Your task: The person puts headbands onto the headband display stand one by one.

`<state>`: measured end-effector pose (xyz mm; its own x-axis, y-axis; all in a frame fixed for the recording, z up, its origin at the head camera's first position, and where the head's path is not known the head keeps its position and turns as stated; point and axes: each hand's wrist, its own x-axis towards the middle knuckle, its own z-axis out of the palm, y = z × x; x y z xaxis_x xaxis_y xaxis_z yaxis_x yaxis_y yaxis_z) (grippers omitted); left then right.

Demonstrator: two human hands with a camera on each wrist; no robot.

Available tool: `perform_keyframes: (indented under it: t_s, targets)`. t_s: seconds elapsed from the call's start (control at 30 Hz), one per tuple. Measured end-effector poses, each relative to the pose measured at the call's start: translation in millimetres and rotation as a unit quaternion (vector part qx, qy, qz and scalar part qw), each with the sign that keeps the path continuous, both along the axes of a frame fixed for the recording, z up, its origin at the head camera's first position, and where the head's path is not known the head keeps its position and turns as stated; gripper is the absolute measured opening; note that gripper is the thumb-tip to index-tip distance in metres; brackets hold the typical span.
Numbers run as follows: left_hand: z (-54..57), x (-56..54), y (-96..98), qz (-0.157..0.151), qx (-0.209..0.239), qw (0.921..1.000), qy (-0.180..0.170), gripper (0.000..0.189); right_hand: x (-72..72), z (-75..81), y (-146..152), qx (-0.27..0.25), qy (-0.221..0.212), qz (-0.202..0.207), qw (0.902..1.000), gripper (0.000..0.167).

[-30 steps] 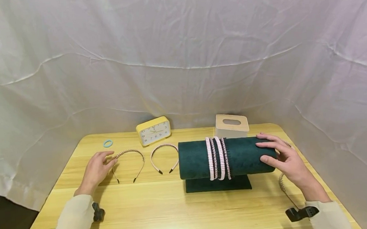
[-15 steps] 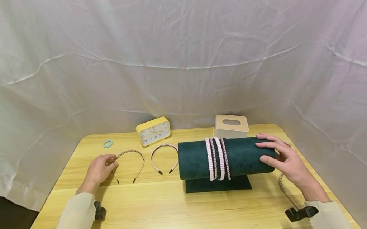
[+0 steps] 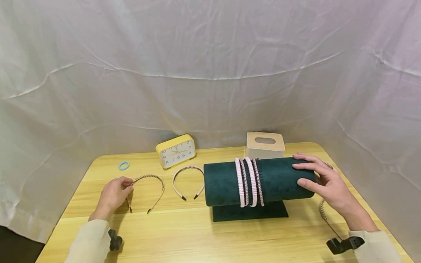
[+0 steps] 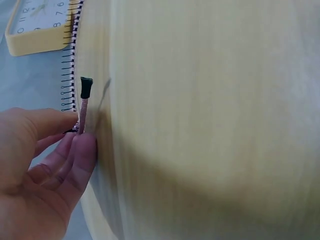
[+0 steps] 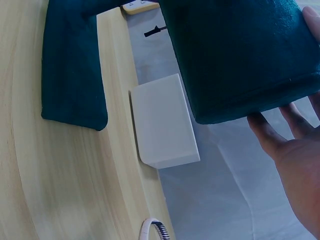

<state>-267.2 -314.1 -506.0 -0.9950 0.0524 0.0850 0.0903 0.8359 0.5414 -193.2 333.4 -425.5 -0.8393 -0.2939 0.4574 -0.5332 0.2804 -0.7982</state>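
Now the left hand (image 3: 112, 195) pinches one end of a thin beaded headband (image 3: 145, 182), thumb and fingers (image 4: 75, 150) pressed together on its arm just above the dark tip; the rest of the band lies on the yellow wooden counter (image 3: 212, 243), near its left side. Just right of it lies a second headband (image 3: 188, 182), apart from the first. Over on the right, the right hand (image 3: 327, 184) rests against the end of the dark green velvet roll (image 3: 277, 180), fingers spread and fairly straight across its rim, gripping nothing. Four headbands (image 3: 249, 181) sit side by side around the roll's middle. Behind stand a yellow clock (image 3: 175, 150) and a pale tissue box (image 3: 265, 144); a blue hair tie (image 3: 123, 165) lies near the far left corner.
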Motion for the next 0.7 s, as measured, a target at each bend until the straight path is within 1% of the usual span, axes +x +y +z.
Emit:
perform_keyframes:
  t_s: [0.13,0.23,0.37,0.5,0.7]
  targets:
    - [1.1,0.1,-2.1,0.003,0.014,0.9997,-0.019,0.03,-0.5,-0.5,0.8,0.0,0.0,0.001,1.0,0.045]
    - [2.0,1.5,-2.8,0.009,0.054,0.9972,-0.05,0.032,-0.2,-0.3,0.7,0.001,-0.001,0.001,1.0,0.045]
    - [5.0,3.0,-2.2,0.025,0.108,0.9904,-0.083,0.034,0.4,0.8,-0.3,0.0,0.0,0.002,1.0,0.045]
    - [7.4,2.7,-1.4,0.04,0.128,0.986,-0.098,0.034,0.5,0.9,-0.2,-0.004,0.001,0.004,1.0,0.045]
    - [7.7,4.3,-0.5,0.042,0.161,0.9787,-0.119,0.049,0.5,-0.3,0.0,-0.005,-0.002,0.003,1.0,0.045]
